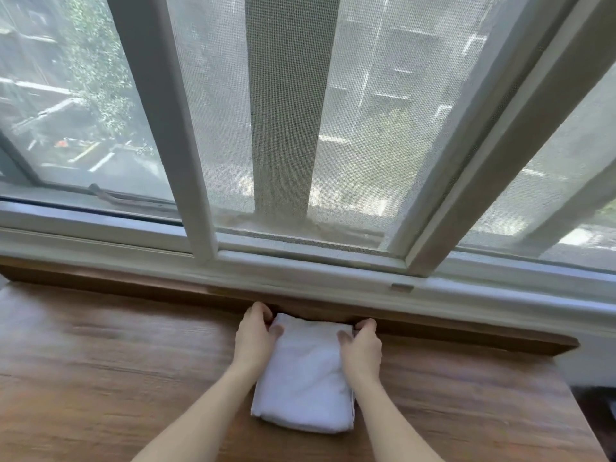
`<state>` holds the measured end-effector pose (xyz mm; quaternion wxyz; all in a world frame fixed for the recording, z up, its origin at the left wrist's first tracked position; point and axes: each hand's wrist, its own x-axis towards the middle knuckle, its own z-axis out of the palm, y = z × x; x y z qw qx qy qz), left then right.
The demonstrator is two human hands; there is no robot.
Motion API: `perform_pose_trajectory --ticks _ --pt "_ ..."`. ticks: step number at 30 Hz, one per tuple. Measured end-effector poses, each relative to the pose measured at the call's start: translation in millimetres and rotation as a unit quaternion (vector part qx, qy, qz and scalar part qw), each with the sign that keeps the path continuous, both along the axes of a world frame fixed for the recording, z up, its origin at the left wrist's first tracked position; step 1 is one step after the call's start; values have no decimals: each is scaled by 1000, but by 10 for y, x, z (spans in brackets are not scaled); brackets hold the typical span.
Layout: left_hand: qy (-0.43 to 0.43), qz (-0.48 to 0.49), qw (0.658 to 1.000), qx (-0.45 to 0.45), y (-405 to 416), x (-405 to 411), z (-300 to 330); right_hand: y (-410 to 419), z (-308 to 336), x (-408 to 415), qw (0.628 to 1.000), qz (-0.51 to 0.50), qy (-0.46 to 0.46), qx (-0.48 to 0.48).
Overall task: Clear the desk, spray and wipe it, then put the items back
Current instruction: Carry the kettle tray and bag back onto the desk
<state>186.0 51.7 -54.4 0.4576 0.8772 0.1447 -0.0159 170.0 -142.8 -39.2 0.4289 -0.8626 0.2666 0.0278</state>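
Against the far edge of the brown wood-grain desk (100,361), the left hand (253,338) is gripping the left far corner of a folded white cloth (306,378), thumb on top. That cloth is lying flat on the desk, and the right hand (361,348) is clasping its right far corner, below the white-framed window (300,261).

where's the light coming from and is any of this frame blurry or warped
Head view: daylight comes through the window and leaves a pale sheen on the wooden desk at left; the wide lens bows and splays the frame bars; the desk edges are smeared, while the white folded cloth, left hand and right hand stay fairly sharp.
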Motion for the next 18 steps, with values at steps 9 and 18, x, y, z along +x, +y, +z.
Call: perform_pose_trajectory --ticks 9,18 --pt "-202 -251 911 258 38 -284 -34 133 -89 -292 954 186 -88 -217" --pt "-3 -371 873 316 46 -387 -248 65 -421 -550 888 351 38 -293"
